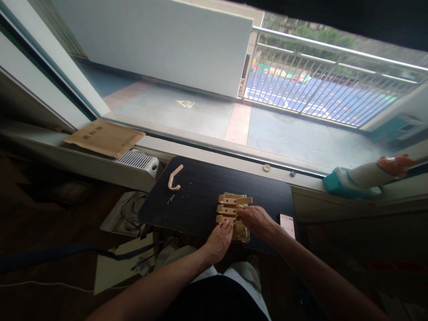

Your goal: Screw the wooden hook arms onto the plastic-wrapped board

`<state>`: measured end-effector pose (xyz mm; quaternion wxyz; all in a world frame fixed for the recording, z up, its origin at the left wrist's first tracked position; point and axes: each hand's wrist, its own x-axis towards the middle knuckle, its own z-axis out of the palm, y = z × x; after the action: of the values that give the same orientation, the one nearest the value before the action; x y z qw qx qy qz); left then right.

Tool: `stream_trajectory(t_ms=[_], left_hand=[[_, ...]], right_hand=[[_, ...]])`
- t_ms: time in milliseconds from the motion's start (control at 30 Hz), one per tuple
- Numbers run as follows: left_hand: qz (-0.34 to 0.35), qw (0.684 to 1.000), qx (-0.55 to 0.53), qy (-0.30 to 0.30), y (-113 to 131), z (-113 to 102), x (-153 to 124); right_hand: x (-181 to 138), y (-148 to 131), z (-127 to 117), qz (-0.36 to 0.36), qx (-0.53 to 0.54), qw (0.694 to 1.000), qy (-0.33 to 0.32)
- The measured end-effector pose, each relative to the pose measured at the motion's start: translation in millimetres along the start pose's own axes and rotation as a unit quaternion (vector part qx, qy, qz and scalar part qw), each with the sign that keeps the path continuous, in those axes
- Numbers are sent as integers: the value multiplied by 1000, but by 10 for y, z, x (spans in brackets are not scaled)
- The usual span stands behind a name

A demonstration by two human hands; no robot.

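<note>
A small black table (200, 196) stands by a large window. On its near right part lie three light wooden bars (234, 207) side by side on top of a clear plastic bag (241, 233). My left hand (219, 240) rests at the near end of the bars, fingertips touching the nearest one. My right hand (254, 219) is closed in a pinch against the right side of the bars; what it grips is too small to make out. A curved wooden hook (174, 178) lies alone on the table's far left.
A phone (288, 224) lies at the table's right edge. A white radiator (138, 161) with cardboard (104, 137) on it stands to the left. A teal and white object (357, 180) sits on the sill at right. Cables and paper lie on the floor.
</note>
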<state>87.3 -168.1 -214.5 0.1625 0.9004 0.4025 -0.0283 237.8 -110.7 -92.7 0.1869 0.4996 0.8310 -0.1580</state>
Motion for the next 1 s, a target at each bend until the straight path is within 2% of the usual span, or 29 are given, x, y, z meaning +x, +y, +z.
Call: stream_trajectory(t_ms=[233, 433, 600, 833, 1000], left_hand=[[0, 1000, 0, 2, 1, -11, -12], [1, 1000, 8, 3, 0, 8, -4], [3, 1000, 11, 5, 1, 3, -1], [10, 1000, 22, 4, 4, -32, -13], [6, 1000, 26, 9, 6, -29, -8]], right_hand=[[-32, -33, -71, 17, 2, 1000, -5], [-29, 7, -20, -12, -4, 1000, 12], [-23, -22, -32, 6, 1, 1000, -3], [-14, -43, -20, -1, -9, 1000, 20], [5, -1, 23, -10, 1, 1000, 1]])
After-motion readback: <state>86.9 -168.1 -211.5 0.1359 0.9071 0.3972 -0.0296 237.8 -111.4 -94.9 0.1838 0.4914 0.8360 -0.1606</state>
